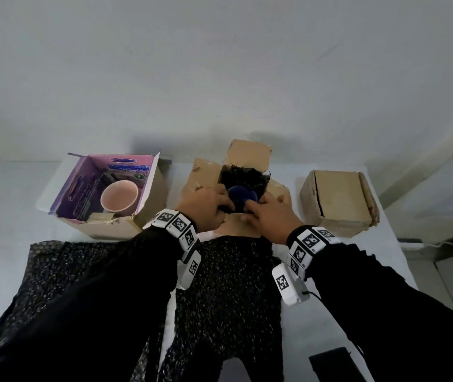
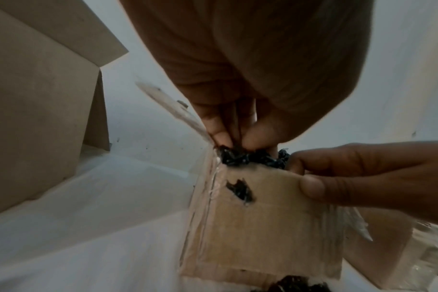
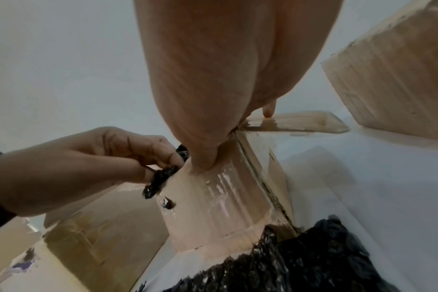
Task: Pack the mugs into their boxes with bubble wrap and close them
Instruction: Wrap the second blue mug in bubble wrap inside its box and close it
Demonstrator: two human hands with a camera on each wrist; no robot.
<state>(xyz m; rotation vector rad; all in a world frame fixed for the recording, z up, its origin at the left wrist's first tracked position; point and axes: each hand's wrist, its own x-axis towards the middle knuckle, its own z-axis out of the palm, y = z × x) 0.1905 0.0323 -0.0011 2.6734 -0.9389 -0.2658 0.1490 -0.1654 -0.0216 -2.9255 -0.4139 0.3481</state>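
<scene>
An open brown cardboard box [image 1: 248,154] stands mid-table with its flaps spread. Inside it sits a dark blue mug [image 1: 240,197] amid black bubble wrap [image 1: 243,173]. My left hand [image 1: 226,202] reaches over the box's near rim and, in the left wrist view, pinches the black bubble wrap [image 2: 248,158] at the top of the near wall [image 2: 258,227]. My right hand [image 2: 303,173] grips that same wall, thumb outside and fingers over the rim. In the right wrist view the right thumb [image 3: 204,160] presses the taped wall [image 3: 213,207] beside the left hand [image 3: 163,166] and its wrap [image 3: 158,181].
A purple-lined box [image 1: 82,183] at the left holds a pink mug [image 1: 119,198]. A shut cardboard box [image 1: 338,199] stands at the right. Black bubble wrap sheets [image 1: 228,285] lie on the white table under my forearms. A dark flat object [image 1: 333,362] lies near the front right.
</scene>
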